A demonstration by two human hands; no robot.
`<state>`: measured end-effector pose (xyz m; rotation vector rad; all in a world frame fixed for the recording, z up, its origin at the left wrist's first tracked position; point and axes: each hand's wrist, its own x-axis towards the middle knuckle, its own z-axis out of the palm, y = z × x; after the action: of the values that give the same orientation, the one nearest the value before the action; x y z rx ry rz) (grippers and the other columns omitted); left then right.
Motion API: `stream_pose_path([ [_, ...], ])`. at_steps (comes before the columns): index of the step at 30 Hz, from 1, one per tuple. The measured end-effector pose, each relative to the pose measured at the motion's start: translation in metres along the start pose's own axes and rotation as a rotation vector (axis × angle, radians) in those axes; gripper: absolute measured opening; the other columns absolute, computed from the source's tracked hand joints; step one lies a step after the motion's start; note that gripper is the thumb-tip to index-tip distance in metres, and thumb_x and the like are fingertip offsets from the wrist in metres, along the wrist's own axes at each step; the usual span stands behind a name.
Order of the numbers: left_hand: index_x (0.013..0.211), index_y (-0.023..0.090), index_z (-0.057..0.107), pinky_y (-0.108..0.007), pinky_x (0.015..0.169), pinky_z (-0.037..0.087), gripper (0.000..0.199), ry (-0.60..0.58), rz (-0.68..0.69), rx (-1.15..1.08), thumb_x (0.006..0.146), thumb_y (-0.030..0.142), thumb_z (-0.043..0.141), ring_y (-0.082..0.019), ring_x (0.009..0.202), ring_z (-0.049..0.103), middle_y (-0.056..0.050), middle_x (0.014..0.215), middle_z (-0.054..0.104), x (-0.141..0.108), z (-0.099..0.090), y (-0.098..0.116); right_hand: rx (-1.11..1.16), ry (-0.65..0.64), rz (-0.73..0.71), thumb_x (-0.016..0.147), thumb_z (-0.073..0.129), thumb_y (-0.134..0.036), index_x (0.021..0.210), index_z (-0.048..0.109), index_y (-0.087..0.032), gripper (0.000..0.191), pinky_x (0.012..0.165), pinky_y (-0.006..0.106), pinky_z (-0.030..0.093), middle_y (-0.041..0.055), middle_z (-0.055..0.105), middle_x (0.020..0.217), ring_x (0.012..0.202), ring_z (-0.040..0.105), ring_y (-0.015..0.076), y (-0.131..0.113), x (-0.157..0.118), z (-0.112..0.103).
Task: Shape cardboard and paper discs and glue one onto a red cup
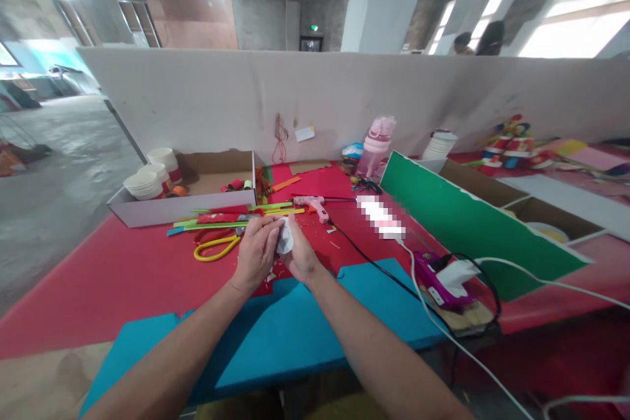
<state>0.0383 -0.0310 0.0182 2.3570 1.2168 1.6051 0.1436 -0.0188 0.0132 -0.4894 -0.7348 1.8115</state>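
Between my two hands, over the middle of the red table (132, 275), is a small white round piece (285, 241). My left hand (256, 249) has its fingers pressed against the piece's left side. The right side of the piece rests against the fingers and palm of my right hand (302, 252). Just beyond the hands lies a pink glue gun (319, 207) with a black cord. Scissors with a yellow and red handle (216, 248) lie left of my left hand, beside green and yellow strips (197, 225).
A white-sided box (182, 211) with paper cups (144, 185) stands at the left. Behind are a pink bottle (377, 147) and a partition. On the right are a green-sided box (472, 230), a purple power strip (443, 285) and cables. Blue sheets (295, 328) cover the front edge.
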Motion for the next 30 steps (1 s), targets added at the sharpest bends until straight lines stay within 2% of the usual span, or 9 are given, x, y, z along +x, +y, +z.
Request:
stream_pose_path([
  [2, 0.104, 0.018, 0.066, -0.035, 0.087, 0.045, 0.027, -0.023, 0.04, 0.025, 0.094, 0.026, 0.042, -0.019, 0.099, 0.056, -0.009, 0.102, 0.062, 0.0, 0.003, -0.002, 0.027, -0.015, 0.031, 0.079, 0.049, -0.064, 0.089, 0.06, -0.02, 0.047, 0.04, 0.02, 0.03, -0.0007, 0.061, 0.063, 0.053, 0.055, 0.0126, -0.002, -0.001, 0.0],
  [5, 0.099, 0.019, 0.066, -0.037, 0.087, 0.045, 0.024, -0.03, 0.049, 0.037, 0.093, 0.027, 0.044, -0.019, 0.096, 0.055, -0.008, 0.099, 0.063, 0.0, 0.005, -0.002, 0.029, 0.05, 0.056, 0.079, 0.038, -0.075, 0.091, 0.06, -0.02, 0.06, 0.036, 0.019, 0.024, -0.0014, 0.06, 0.059, 0.046, 0.052, 0.0119, -0.004, -0.002, 0.0],
  [10, 0.092, 0.019, 0.063, -0.036, 0.086, 0.042, 0.024, -0.055, -0.058, 0.013, 0.094, 0.028, 0.041, -0.019, 0.092, 0.054, -0.006, 0.094, 0.063, 0.001, 0.008, 0.001, 0.033, 0.198, 0.044, 0.077, 0.038, -0.077, 0.076, 0.056, -0.019, 0.061, 0.033, 0.019, 0.017, -0.0046, 0.05, 0.046, 0.036, 0.043, 0.0098, -0.003, -0.002, 0.004],
  [13, 0.087, 0.019, 0.061, -0.034, 0.08, 0.041, 0.027, -0.073, -0.16, 0.019, 0.095, 0.03, 0.038, -0.018, 0.083, 0.052, -0.005, 0.084, 0.06, 0.004, 0.012, 0.001, 0.012, 0.267, 0.05, 0.074, 0.042, -0.078, 0.064, 0.05, -0.02, 0.06, 0.033, 0.02, 0.021, -0.0047, 0.047, 0.042, 0.037, 0.044, 0.0106, 0.002, 0.001, 0.001],
  [17, 0.072, 0.02, 0.053, -0.031, 0.071, 0.038, 0.031, -0.057, -0.234, 0.052, 0.095, 0.032, 0.037, -0.017, 0.072, 0.048, -0.002, 0.071, 0.054, 0.007, 0.019, -0.001, -0.097, 0.319, 0.028, 0.072, 0.046, -0.077, 0.065, 0.055, -0.02, 0.059, 0.043, 0.022, 0.037, -0.0007, 0.059, 0.052, 0.055, 0.059, 0.0156, 0.013, 0.006, -0.007],
  [20, 0.065, 0.02, 0.046, -0.031, 0.065, 0.035, 0.032, 0.002, -0.272, 0.079, 0.094, 0.032, 0.04, -0.017, 0.067, 0.044, -0.001, 0.066, 0.05, 0.005, 0.026, -0.004, -0.213, 0.32, -0.059, 0.074, 0.047, -0.074, 0.077, 0.064, -0.02, 0.057, 0.06, 0.026, 0.047, 0.0024, 0.068, 0.07, 0.077, 0.064, 0.0191, 0.022, 0.008, -0.012],
  [24, 0.063, 0.021, 0.043, -0.029, 0.061, 0.033, 0.03, 0.033, -0.28, 0.081, 0.092, 0.03, 0.044, -0.017, 0.066, 0.042, -0.001, 0.064, 0.048, 0.001, 0.033, -0.011, -0.32, 0.324, -0.134, 0.077, 0.047, -0.07, 0.09, 0.068, -0.021, 0.056, 0.081, 0.031, 0.047, 0.0049, 0.071, 0.086, 0.095, 0.063, 0.0214, 0.027, 0.007, -0.014],
  [30, 0.061, 0.02, 0.046, -0.03, 0.063, 0.034, 0.029, 0.01, -0.274, 0.113, 0.089, 0.028, 0.047, -0.017, 0.065, 0.042, -0.001, 0.064, 0.049, -0.001, 0.035, -0.015, -0.384, 0.306, -0.155, 0.078, 0.046, -0.071, 0.09, 0.069, -0.021, 0.056, 0.085, 0.032, 0.046, 0.0054, 0.07, 0.087, 0.099, 0.061, 0.0223, 0.028, 0.006, -0.016],
])
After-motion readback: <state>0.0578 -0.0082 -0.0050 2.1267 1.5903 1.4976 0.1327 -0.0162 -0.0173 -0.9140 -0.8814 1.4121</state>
